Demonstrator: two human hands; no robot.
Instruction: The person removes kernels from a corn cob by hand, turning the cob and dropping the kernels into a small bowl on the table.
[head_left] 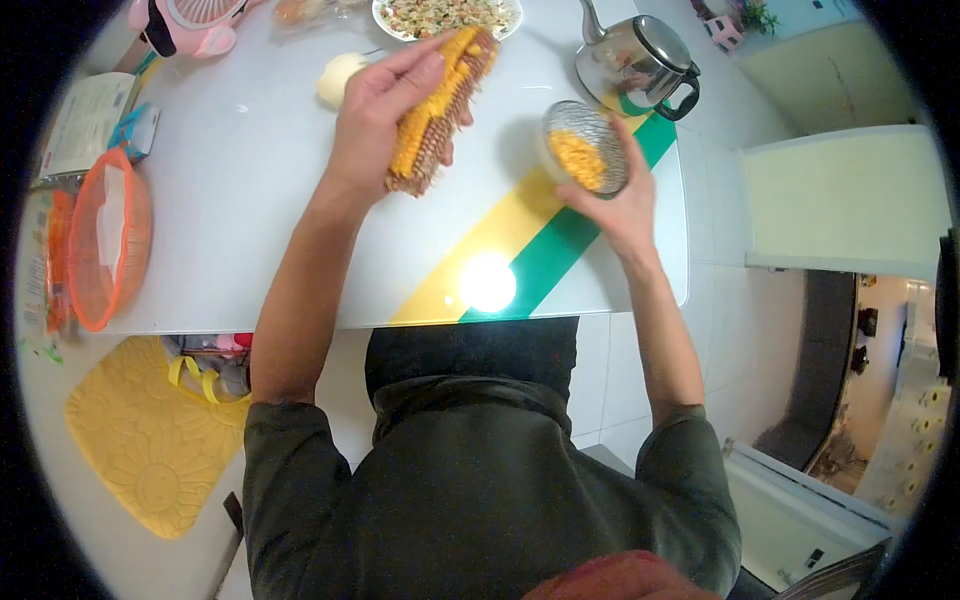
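In my left hand (375,115) is a corn cob (440,115), held tilted above the table. Part of it still carries yellow kernels, while the rest shows bare brownish cob. My right hand (625,195) grips a small clear glass bowl (606,128) by its right side, fingers at the rim. Loose yellow corn kernels (578,160) lie in that bowl. The cob and the bowl are apart, with the cob to the left.
A steel kettle (640,65) stands beyond the bowl. At the back are a plate of mixed food (400,28) and a pale round item (340,80). An orange basket (85,245) sits at the left edge. The table (230,230) ends close to my body.
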